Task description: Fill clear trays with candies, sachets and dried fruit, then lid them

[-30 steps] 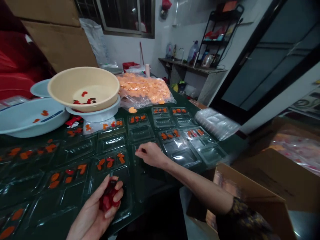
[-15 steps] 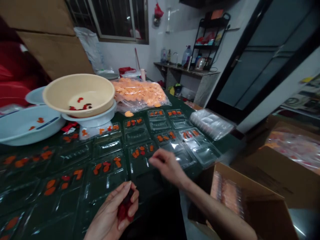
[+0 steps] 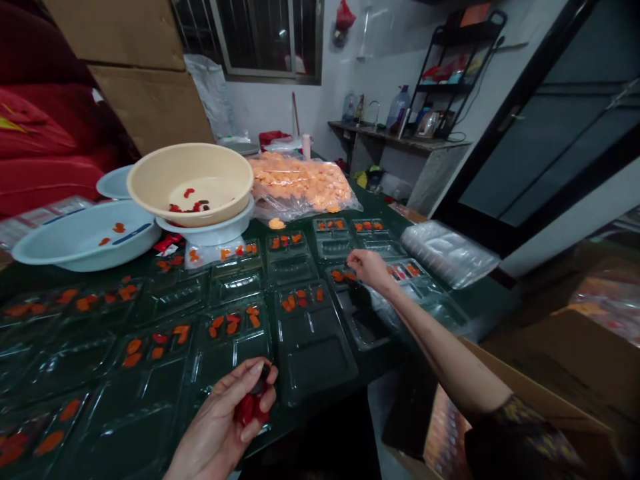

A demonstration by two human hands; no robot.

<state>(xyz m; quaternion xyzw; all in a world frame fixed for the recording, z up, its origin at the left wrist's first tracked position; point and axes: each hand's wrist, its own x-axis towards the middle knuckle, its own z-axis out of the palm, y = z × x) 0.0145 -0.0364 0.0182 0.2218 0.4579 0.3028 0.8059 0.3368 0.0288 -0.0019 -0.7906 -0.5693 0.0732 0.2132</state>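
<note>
My left hand [image 3: 235,413] sits at the bottom of the view, curled around a clump of red pieces [image 3: 249,408] with something dark among them. My right hand [image 3: 369,269] reaches across the dark green table [image 3: 380,373] and hovers with its fingers bunched at a clear plastic blister tray [image 3: 357,313]. Orange pieces [image 3: 340,275] lie in that tray's top compartment, just beside my fingertips. Several more blister trays [image 3: 310,353] cover the table, their upper compartments holding orange and red pieces [image 3: 300,300]. Whether my right hand pinches anything is hidden.
A beige bowl [image 3: 190,157] with red pieces rests on a white bowl [image 3: 215,233]. Beside it stands a pale blue basin [image 3: 80,250]. Behind lies a plastic bag of orange pieces [image 3: 300,183], with stacked clear trays [image 3: 447,253] at right. A cardboard box [image 3: 515,373] stands below the table's right edge.
My right hand has moved forward and away from me, from the nearer trays to a farther tray. My left hand stays low, still gripping the red pieces, and the view has shifted slightly.
</note>
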